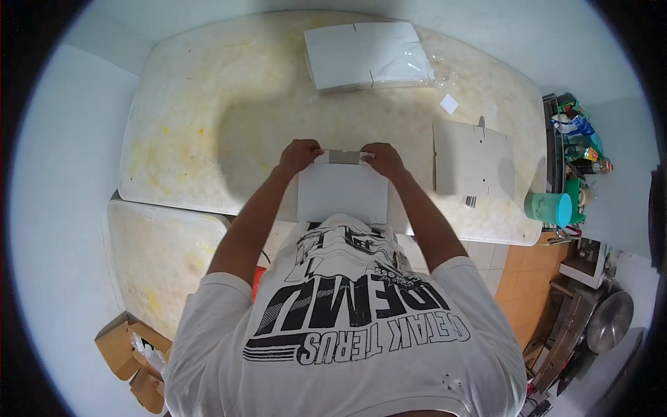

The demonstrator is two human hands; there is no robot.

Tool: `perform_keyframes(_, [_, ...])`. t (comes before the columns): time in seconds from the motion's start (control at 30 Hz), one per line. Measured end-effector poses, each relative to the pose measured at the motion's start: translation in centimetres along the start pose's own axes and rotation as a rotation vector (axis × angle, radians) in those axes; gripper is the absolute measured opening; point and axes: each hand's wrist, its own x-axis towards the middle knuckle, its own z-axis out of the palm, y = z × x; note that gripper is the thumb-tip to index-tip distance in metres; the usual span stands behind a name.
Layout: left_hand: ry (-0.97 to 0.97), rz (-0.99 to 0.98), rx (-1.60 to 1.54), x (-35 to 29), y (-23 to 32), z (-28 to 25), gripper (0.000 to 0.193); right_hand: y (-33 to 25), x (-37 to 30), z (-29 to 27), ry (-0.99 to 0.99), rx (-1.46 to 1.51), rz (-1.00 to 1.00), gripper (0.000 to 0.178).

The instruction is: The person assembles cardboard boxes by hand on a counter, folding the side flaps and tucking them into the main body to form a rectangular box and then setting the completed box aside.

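Note:
Close to my body, at the table's near edge, lies a white cardboard piece (342, 191) with a narrow folded flap at its far side. The flap shows a grey-brown middle section between white ends. My left hand (302, 154) pinches the left end of this flap, thumb toward the middle. At the flap's right end my right hand (381, 158) grips it the same way, fingers curled over the edge. The cardboard's near end meets my shirt.
A stack of flat white cardboard (365, 55), partly in clear plastic, lies at the back. To the right are a pale flat cardboard box (472, 158), a small white square (449, 104) and a green container (545, 208) with a blue lid. An open brown carton (125, 344) stands lower left.

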Motion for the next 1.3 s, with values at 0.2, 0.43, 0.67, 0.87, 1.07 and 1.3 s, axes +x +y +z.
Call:
perform_keyframes(0.2, [0.611, -0.283, 0.169, -1.9, 0.9, 2.4, 0.038, -3.6, -2.0, 1.4, 0.603, -0.007, 0.680, 0.050])
perform_keyframes(0.43, [-0.023, -0.066, -0.581, -9.5, 2.3, -2.6, 0.036, -3.6, -10.0, 0.3, 0.372, 0.397, 0.126, 0.036])
perform_keyframes(0.67, [-0.275, 0.240, -0.261, -17.8, 0.8, -2.8, 0.047, -10.7, -17.9, 0.5, 0.020, 0.250, -0.136, 0.039])
perform_keyframes(0.87, [-0.437, -0.333, -0.593, -17.1, 3.5, -4.3, 0.070, -11.9, -18.5, 1.0, 0.342, 0.028, 0.064, 0.041])
perform_keyframes(1.07, [-0.262, -0.052, -0.430, -13.1, 4.9, -2.4, 0.058, -7.7, -18.5, 5.4, 0.456, -0.278, 0.183, 0.050])
perform_keyframes(1.3, [-0.276, -0.220, 0.192, -7.2, 6.7, 1.9, 0.054, 1.6, -15.7, 3.2, -0.040, 0.184, 0.475, 0.093])
